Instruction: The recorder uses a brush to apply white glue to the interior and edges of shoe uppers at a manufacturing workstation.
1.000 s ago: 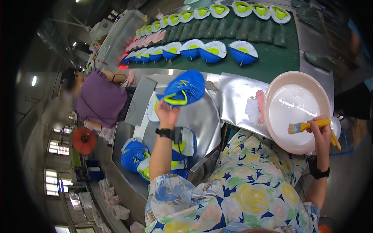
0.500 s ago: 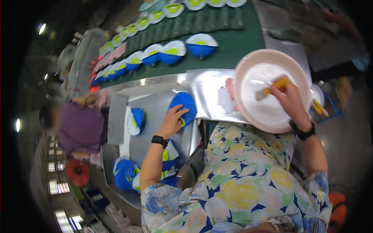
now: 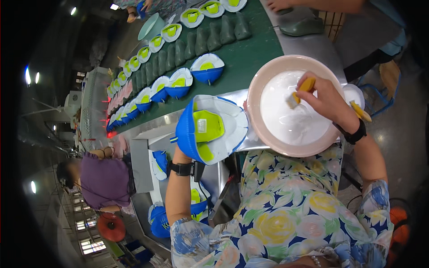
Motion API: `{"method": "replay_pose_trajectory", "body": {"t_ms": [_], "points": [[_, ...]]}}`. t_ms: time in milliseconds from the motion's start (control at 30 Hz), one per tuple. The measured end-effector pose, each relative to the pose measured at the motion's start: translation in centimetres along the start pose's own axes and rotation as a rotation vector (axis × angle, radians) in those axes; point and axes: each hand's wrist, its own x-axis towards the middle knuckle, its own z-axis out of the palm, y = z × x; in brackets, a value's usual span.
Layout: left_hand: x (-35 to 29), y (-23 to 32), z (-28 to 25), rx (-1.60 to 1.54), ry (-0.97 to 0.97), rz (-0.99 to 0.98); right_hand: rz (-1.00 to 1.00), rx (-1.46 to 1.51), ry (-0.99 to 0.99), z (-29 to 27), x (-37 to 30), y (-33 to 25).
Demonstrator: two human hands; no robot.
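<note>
Right hand (image 3: 322, 99) pinches yellow-handled flat brush (image 3: 306, 85); overloaded, it could drip on blue-white shoe upper (image 3: 211, 129), eight o'clock; left hand (image 3: 179, 156) hidden, grip unclear.

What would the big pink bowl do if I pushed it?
The bowl would probably feel heavy, holding a wide pool of white liquid. That liquid might slosh, since ripples show near the brush. The bowl seems stiff, not floppy: its rim looks neat and round.

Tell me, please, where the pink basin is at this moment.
In the head view, the pink basin is right of centre, just right of the blue-and-white shoe upper; the right hand holds a brush at its white liquid.
</note>
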Motion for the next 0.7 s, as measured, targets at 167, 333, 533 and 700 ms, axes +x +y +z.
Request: {"method": "replay_pose_trajectory", "body": {"t_ms": [167,333,533,700], "points": [[2.4,0.4,5.1,-0.007,-0.065,-0.018,-0.173,0.379,0.142,-1.1,3.3,-1.4],[3.5,-0.4,9.6,-0.031,-0.106,-0.030,-0.360,0.161,0.161,-2.1,4.8,-1.1],[3.7,-1.3,12.7,-0.048,-0.124,-0.006,-0.066,0.270,0.305,-1.9,1.9,-1.3],[4.2,-0.7,14.2,-0.077,-0.197,0.055,0.195,0.548,0.353,-0.3,-0.1,-0.6]]}}
